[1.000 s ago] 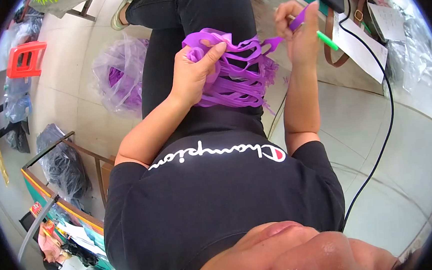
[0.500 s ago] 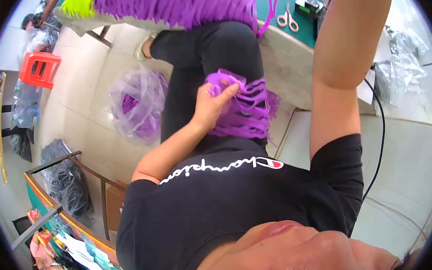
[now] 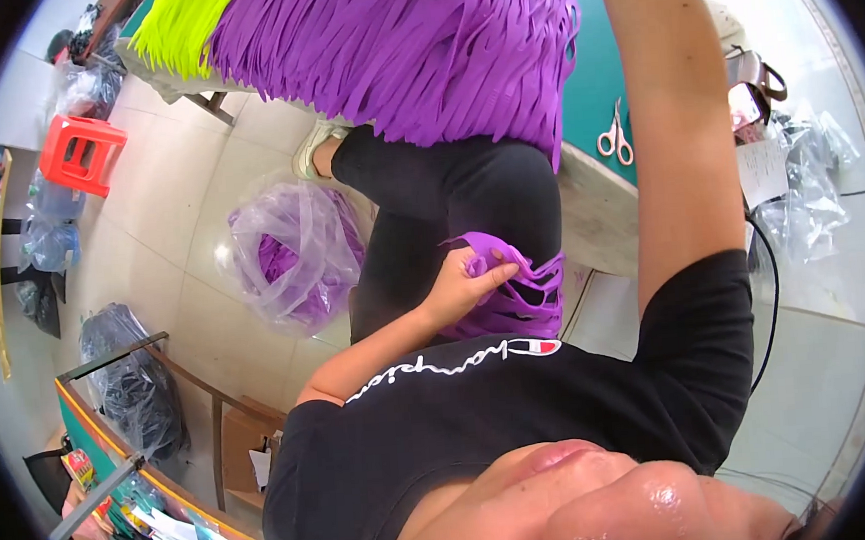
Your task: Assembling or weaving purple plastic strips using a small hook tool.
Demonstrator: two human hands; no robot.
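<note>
Fingers (image 3: 494,279) around looped purple strips (image 3: 501,317)

Pale square tiles are covering the floor (image 3: 172,238), their seams curving near the edges (the fisheye lens is bending them). A green tabletop (image 3: 592,83) is stretching across the top, a red plastic stool (image 3: 92,129) is standing at the left, and a second green table (image 3: 84,427) is showing its orange-trimmed edge at lower left. Bright light is filling the room.
</note>
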